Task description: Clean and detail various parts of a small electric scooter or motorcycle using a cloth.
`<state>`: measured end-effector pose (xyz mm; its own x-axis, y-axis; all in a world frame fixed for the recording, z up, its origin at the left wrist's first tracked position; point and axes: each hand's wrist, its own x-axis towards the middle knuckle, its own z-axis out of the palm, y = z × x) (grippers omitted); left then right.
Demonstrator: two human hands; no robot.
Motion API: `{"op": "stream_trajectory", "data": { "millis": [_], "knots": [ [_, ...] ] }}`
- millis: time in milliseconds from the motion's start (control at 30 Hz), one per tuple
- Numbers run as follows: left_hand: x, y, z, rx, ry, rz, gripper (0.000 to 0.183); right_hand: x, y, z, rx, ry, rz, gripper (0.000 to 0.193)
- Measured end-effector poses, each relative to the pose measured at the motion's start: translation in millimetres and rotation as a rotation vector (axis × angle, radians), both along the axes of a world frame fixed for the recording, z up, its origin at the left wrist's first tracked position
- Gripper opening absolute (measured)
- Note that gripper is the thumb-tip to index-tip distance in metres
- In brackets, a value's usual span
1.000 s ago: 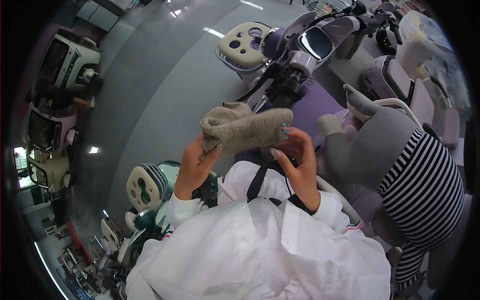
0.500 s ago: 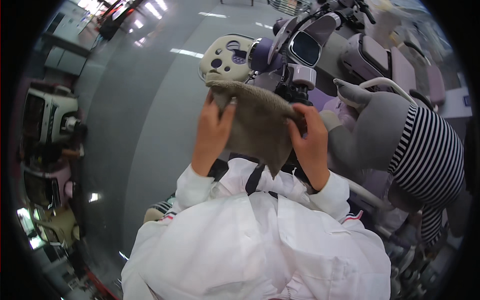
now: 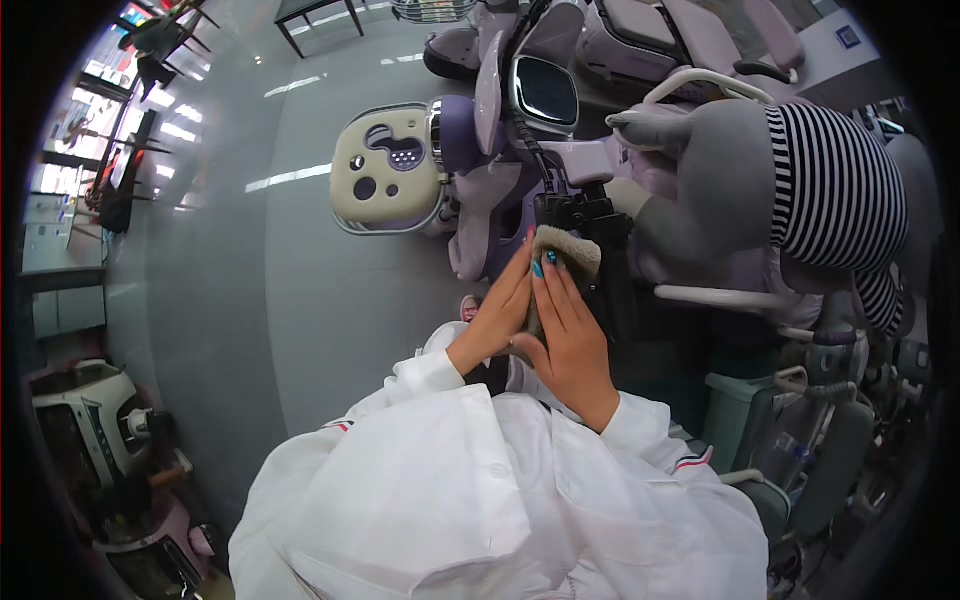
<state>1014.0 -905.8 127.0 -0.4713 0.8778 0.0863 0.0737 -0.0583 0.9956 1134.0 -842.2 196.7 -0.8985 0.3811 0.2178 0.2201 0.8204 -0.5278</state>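
A grey-brown plush cloth (image 3: 568,247), folded small, is pressed between my two hands in front of my body. My left hand (image 3: 500,312) lies along its left side, its fingers partly hidden by the cloth and the other hand. Over the right side my right hand (image 3: 572,340) holds it with the fingers nearly straight, pointing away from me; teal nails show. Just beyond the cloth's far end is the black handlebar part (image 3: 582,212) of a lilac scooter, close to it; whether they touch I cannot tell.
The scooter carries a square dark screen (image 3: 545,93) and a cream front basket (image 3: 385,172) with round holes. A big grey plush toy (image 3: 700,200) in a striped shirt sits on it at right. A green bin (image 3: 738,415) stands lower right; other vehicles (image 3: 90,430) stand at left.
The cloth was spread out between my hands and is now folded small. My hands have come together and shifted slightly down. The whole view has swung, showing more floor at left.
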Motion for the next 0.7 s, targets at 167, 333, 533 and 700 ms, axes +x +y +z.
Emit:
{"op": "stream_trajectory", "data": {
  "millis": [167, 333, 533, 700],
  "knots": [
    [11, -9, 2, 0.033, -0.226, -0.101, 0.048, -14, 1, -6, 0.033, 0.065, -0.078, 0.051],
    [6, -8, 9, -0.008, -0.229, -0.073, 0.041, -4, -19, -4, -0.03, 0.082, -0.125, 0.045],
    [1, -5, 7, -0.067, -0.422, -0.092, 0.036, -12, -14, -13, -0.024, 0.137, -0.19, 0.044],
    [7, -5, 11, -0.131, -0.818, -0.011, 0.037, 0, -11, -8, -0.169, 0.182, -0.15, 0.037]
  ]
}}
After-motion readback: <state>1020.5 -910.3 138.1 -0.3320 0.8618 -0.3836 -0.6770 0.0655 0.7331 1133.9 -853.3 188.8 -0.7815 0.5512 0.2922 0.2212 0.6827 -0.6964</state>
